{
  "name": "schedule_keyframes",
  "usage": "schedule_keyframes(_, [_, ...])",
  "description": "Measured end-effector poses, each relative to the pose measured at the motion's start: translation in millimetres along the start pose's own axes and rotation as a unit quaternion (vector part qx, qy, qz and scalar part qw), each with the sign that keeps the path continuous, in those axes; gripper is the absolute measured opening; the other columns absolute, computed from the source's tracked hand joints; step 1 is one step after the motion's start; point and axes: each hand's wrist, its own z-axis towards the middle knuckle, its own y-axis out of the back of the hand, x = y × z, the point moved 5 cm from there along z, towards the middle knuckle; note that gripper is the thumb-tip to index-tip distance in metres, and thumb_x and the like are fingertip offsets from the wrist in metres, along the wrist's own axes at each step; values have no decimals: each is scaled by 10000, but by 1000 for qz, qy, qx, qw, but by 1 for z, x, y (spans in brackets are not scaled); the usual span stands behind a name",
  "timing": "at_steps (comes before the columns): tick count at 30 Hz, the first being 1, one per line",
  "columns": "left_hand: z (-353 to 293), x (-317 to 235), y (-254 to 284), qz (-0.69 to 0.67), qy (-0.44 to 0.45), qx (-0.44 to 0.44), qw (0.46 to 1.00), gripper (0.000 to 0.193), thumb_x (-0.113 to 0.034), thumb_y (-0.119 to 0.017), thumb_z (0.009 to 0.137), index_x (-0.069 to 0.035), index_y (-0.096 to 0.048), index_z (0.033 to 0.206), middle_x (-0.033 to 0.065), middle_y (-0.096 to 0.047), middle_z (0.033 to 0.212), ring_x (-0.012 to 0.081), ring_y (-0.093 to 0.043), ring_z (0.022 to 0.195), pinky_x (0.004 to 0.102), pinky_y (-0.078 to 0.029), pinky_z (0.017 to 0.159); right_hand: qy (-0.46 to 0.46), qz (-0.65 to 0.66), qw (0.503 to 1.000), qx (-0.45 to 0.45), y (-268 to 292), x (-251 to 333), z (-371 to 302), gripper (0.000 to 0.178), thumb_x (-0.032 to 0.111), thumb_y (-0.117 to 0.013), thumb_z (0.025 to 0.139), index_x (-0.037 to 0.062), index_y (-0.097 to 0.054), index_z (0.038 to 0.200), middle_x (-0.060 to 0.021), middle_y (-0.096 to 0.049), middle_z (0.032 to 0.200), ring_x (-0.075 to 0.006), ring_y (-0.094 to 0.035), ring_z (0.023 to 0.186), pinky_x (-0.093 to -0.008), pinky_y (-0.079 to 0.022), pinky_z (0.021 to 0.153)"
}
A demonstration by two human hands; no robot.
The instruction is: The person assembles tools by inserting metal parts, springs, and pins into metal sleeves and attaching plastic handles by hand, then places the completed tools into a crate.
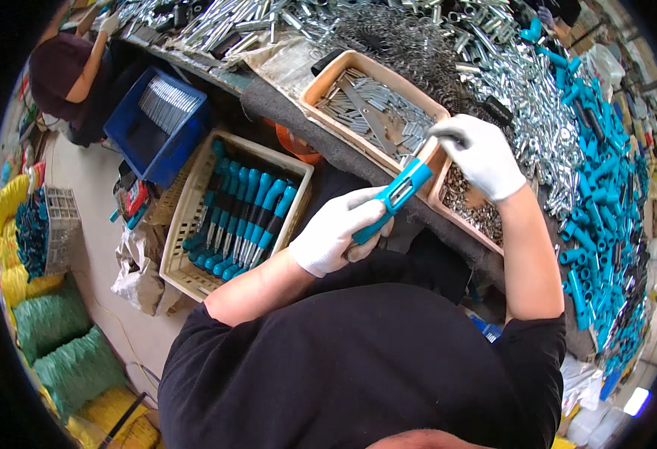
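Note:
My left hand [343, 230], in a white glove, is closed around a teal plastic handle [403, 191] with a long slot. Pale metal shows inside the slot, and the handle slants up to the right. Just beyond its upper end is my gloved right hand [482, 156], fingers curled together above the corner of a tray. Whatever those fingers hold is hidden. Beneath them lies a cream tray [437, 112] of short metal pins [411, 112] with a flat metal strip [366, 112] across them. A second tray [467, 238] with small metal pieces [463, 196] sits beside it.
Heaped springs [403, 37], metal tubes [527, 112] and teal handles [598, 194] cover the bench. Left of me stand a cream crate [175, 258] of teal-and-black tools and a blue bin [130, 153] of metal parts. Another person [63, 75] works at far left.

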Motion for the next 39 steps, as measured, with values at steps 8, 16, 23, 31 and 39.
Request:
schedule_keyframes(8, [-2, -4, 24, -39, -18, -55, 998, 361, -323, -555, 953, -32, -511, 1162, 45, -543, 812, 41, -389, 458, 182, -292, 394, 150, -302, 927, 162, -64, 17, 54, 23, 124, -597, 779, 103, -597, 770, -105, -570, 815, -288, -620, 800, -378, -511, 708])
schedule_keyframes(16, [1, -8, 33, -52, -28, -50, 997, 324, -334, -561, 952, -43, -529, 1092, 36, -538, 805, 46, -392, 461, 186, -294, 397, 159, -336, 893, 256, -68, 21, 60, 56, 113, -622, 750, 94, -587, 788, -120, -561, 819, -299, -622, 789, -383, -514, 683])
schedule_keyframes(23, [-4, -5, 31, -55, -25, -44, 997, 284, -317, -545, 961, -40, -538, 1026, 27, -519, 781, 40, -374, 444, 185, -277, 388, 161, -289, 920, 209, -69, 21, 58, 126, 61, -637, 723, 76, -544, 806, -134, -569, 810, -325, -617, 778, -405, -506, 685])
schedule_keyframes(31, [-7, -4, 19, -13, -38, -56, 998, 331, -291, -557, 957, -35, -535, 1165, 20, -528, 787, 32, -381, 465, 179, -281, 392, -100, 358, 928, 12, -21, 51, -6, 189, -22, -598, 861, -18, -614, 1050, -55, -654, 901, -111, -623, 745, -245, -505, 670])
schedule_keyframes(39, [1, -12, -9, 103, -31, -75, 991, 412, -261, -567, 951, -30, -511, 1287, 11, -536, 805, 36, -413, 514, 184, -299, 425, -11, 155, 987, -46, -6, 69, -40, 129, 17, -670, 816, 15, -673, 945, -101, -667, 872, -198, -654, 797, -291, -505, 711])
